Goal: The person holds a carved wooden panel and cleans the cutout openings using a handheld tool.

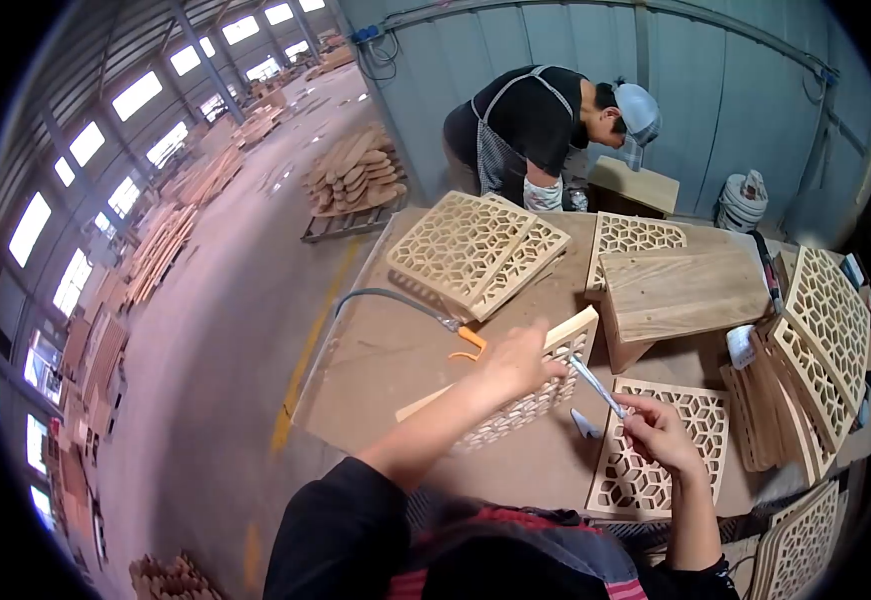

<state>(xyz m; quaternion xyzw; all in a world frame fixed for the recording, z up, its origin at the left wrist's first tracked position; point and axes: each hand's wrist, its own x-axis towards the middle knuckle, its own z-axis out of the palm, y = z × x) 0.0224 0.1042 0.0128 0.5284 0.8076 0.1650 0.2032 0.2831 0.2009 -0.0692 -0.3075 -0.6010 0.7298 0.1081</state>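
My left hand (518,360) is closed over the upper edge of a wooden lattice panel (578,336), which stands tilted on edge on the table. Pinched in my right hand (658,432) is a thin, light grey stick-like tool (596,385); its far end meets the panel's cut-outs. I cannot make out the tool's exact kind. A second lattice panel (618,488) lies flat beneath my right hand. Between the two panels rests a small pale scrap (586,424). Just past my left hand is an orange-handled air gun (471,338) on a dark hose (386,293).
Stacked lattice panels (456,245) lie at the table's far left. A wooden box (686,290) stands at the back, more panels (826,330) on the right. Across the table a co-worker (531,130) bends over. A white bucket (743,205) stands by the wall.
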